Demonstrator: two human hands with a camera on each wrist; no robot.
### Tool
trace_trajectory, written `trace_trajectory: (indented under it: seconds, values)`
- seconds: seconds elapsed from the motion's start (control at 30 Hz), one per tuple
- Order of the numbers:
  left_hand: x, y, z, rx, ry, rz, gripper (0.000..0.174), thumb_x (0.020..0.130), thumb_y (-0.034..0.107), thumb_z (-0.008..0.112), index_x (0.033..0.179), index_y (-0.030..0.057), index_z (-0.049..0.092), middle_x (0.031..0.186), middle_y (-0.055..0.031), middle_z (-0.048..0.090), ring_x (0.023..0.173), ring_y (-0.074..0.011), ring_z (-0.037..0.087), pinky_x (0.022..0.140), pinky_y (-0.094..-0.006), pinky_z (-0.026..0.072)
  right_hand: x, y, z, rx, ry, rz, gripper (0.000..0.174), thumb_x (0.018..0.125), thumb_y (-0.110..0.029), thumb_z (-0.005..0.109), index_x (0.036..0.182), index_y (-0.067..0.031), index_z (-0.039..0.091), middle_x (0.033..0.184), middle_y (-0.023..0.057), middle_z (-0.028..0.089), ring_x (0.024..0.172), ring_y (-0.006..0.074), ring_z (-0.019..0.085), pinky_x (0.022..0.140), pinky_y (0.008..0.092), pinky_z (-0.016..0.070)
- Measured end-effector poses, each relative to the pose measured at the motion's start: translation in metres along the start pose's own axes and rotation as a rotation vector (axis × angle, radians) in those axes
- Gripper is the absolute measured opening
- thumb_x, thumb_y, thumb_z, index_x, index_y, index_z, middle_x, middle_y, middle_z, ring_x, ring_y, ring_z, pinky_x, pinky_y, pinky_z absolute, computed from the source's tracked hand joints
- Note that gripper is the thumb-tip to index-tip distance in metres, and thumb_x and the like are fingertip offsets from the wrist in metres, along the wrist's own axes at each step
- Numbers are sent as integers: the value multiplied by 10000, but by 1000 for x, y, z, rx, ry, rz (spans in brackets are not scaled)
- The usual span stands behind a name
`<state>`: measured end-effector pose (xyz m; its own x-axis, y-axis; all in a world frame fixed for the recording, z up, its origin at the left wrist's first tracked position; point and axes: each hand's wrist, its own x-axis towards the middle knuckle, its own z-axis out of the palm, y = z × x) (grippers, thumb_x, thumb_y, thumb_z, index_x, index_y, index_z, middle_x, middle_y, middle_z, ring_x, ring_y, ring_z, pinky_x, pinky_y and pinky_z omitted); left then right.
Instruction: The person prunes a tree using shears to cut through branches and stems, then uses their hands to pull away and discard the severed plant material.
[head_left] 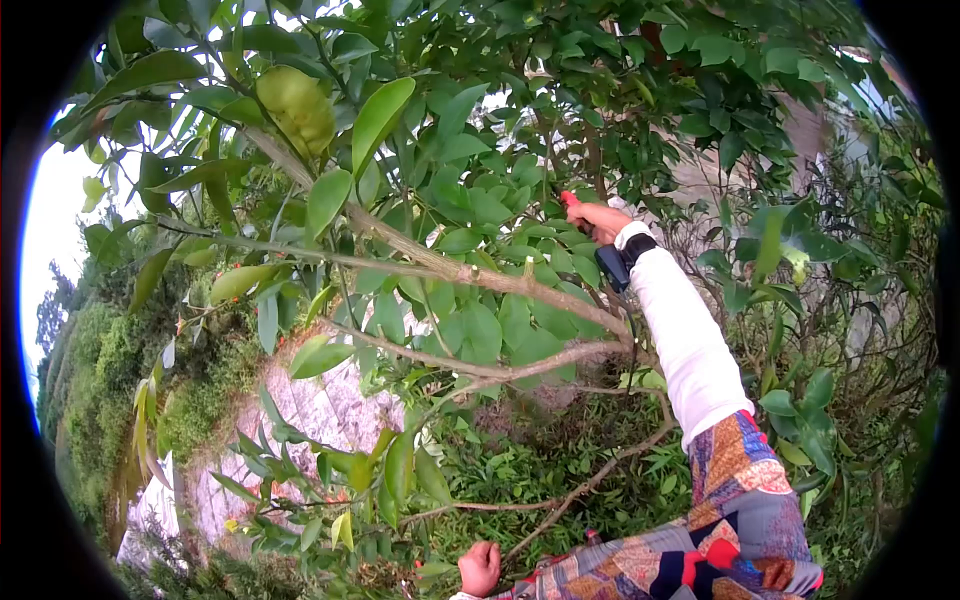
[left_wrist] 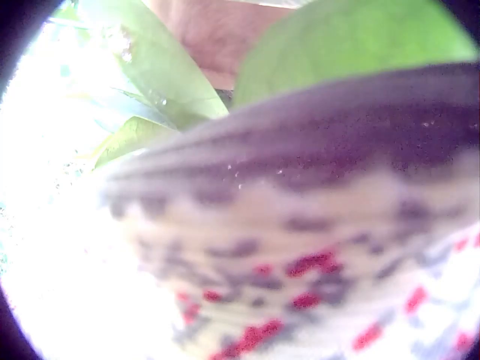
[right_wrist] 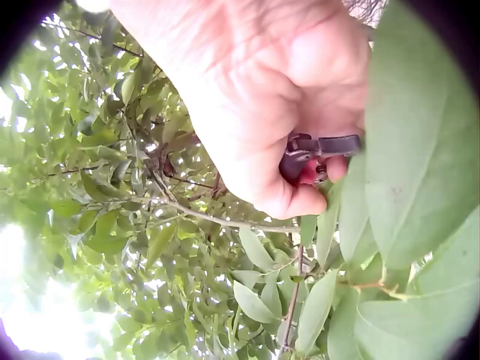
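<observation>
In the head view, my right hand [head_left: 597,220] reaches into the leaves and grips a tool with a red end [head_left: 569,199]. The right wrist view shows the same hand [right_wrist: 255,97] with its fingers curled round the tool's dark and red handle [right_wrist: 304,161], close to a thin stem and broad leaves. Low in the head view is my left hand [head_left: 480,568], fingers curled, near a lower branch; whether it holds anything cannot be made out. Patterned cloth [left_wrist: 300,247] with a dark edge covers most of the left wrist view, with leaves [left_wrist: 161,67] and some skin behind.
A thick forked branch [head_left: 520,285] crosses the middle of the head view. A large yellow-green fruit [head_left: 298,110] hangs at upper left. Thin bare twigs [head_left: 870,350] stand on the right, and low plants [head_left: 590,440] grow beneath. Pale paved ground [head_left: 320,410] shows at lower left.
</observation>
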<state>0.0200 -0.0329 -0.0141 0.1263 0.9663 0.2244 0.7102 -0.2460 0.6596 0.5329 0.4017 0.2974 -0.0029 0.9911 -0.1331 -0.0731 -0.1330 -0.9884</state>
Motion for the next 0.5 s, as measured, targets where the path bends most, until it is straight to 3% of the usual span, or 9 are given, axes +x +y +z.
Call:
trace_trajectory:
  seconds: [0.07,0.1,0.17,0.2,0.27,0.33,0.43,0.5]
  values:
    - [-5,-7,5,-25,30,-5,196,952,137,686,801,18,649,746,-205,628,684,-420,652,607,-477,513,7,0,2,-125,27,-71,218,890,-377,700,863,-178,616,772,-50,539,657,88,461,580,268,319]
    - [-4,-5,5,-24,35,-6,196,952,137,686,801,18,649,746,-205,628,684,-420,652,607,-477,513,12,2,2,-126,23,-74,218,890,-377,700,863,-178,616,772,-50,539,657,88,461,580,268,319]
    - [-5,-2,3,-22,23,-39,182,954,138,684,814,23,662,752,-198,639,688,-417,658,609,-474,518,22,6,3,20,33,-133,228,893,-393,692,857,-178,625,779,-54,527,667,87,420,565,287,263]
    - [-7,3,2,-20,28,-41,182,954,138,684,814,23,662,752,-198,639,688,-417,658,609,-474,518,27,2,1,53,-21,-158,215,891,-373,704,878,-167,645,800,-51,559,701,95,476,600,281,339]
    - [-13,16,1,-49,153,6,174,972,107,677,835,48,587,725,-195,570,614,-416,550,554,-494,435,31,4,-8,62,-26,-161,206,892,-358,711,893,-160,656,823,-48,580,732,100,505,636,279,377]
    - [-13,22,0,-53,175,24,176,973,115,676,834,51,590,729,-197,573,620,-419,556,558,-496,439,23,-2,-10,23,-8,-156,181,893,-310,733,946,-142,690,894,-31,630,835,111,574,746,269,458]
    - [-10,24,3,-53,209,43,183,976,125,673,829,55,590,730,-199,576,627,-423,564,563,-496,446,23,-6,-14,-21,-100,-71,191,891,-295,745,987,-133,713,912,-18,633,869,109,578,754,266,459]
    - [-12,22,2,-43,212,40,188,977,127,671,824,56,588,726,-200,576,627,-424,567,564,-492,449,26,4,-15,101,-95,-69,212,877,-283,767,992,-112,714,925,-8,647,850,117,595,748,286,491]
